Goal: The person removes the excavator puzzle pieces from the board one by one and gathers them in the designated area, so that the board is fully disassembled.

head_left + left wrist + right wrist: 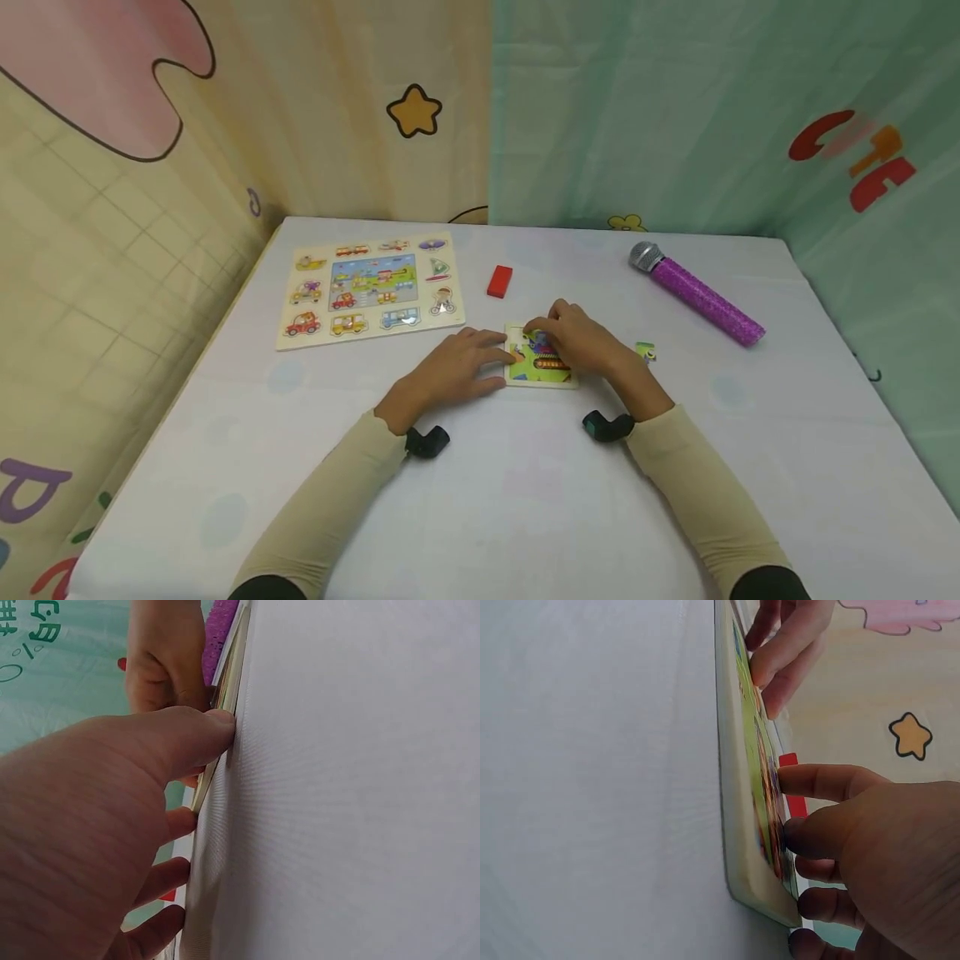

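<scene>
A small wooden jigsaw puzzle point(542, 374), green with a digger-like picture, lies flat on the white table. My left hand point(457, 367) rests at its left side, with fingertips touching the board and the thumb by the near left corner. Over the upper right part is my right hand point(587, 340), whose thumb and index finger press on the picture, apart from each other in the right wrist view. The hand hides that part of the puzzle. A loose green puzzle piece point(646, 352) lies to the right, beside the right wrist.
A larger wooden picture board point(375, 329) with vehicles lies at the back left. Behind the puzzle is a red block point(499, 282). A purple glittery microphone point(701, 297) lies at the back right. Printed curtains point(637, 108) stand behind the table point(495, 517).
</scene>
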Tool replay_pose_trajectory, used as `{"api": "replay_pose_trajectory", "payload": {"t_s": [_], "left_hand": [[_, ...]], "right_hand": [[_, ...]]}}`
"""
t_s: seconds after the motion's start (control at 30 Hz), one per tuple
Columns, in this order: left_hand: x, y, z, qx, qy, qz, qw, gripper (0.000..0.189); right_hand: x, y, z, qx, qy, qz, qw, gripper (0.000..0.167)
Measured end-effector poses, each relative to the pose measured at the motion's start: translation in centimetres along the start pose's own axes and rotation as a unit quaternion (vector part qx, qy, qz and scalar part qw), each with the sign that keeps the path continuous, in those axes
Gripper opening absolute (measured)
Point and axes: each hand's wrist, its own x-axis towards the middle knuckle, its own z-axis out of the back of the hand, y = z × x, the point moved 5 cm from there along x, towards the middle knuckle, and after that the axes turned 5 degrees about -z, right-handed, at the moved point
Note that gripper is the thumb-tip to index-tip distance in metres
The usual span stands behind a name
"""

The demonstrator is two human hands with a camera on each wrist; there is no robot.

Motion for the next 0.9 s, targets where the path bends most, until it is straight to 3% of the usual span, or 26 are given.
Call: {"api": "replay_pose_trajectory", "payload": {"t_s": [0.5, 0.9], "left_hand": [[0.1, -0.1, 0.1, 0.008, -0.007, -0.006, 0.9999, 0.039], [0.2, -0.2, 0.0, 0.007, -0.009, -0.001, 0.9999, 0.038]], "right_hand": [[0.3, 0.4, -0.5, 0.034, 0.001, -0.050, 0.9982, 0.038], [0.7, 0.4, -0.9, 0.110, -0.006, -0.098, 0.9890, 0.031]]}}
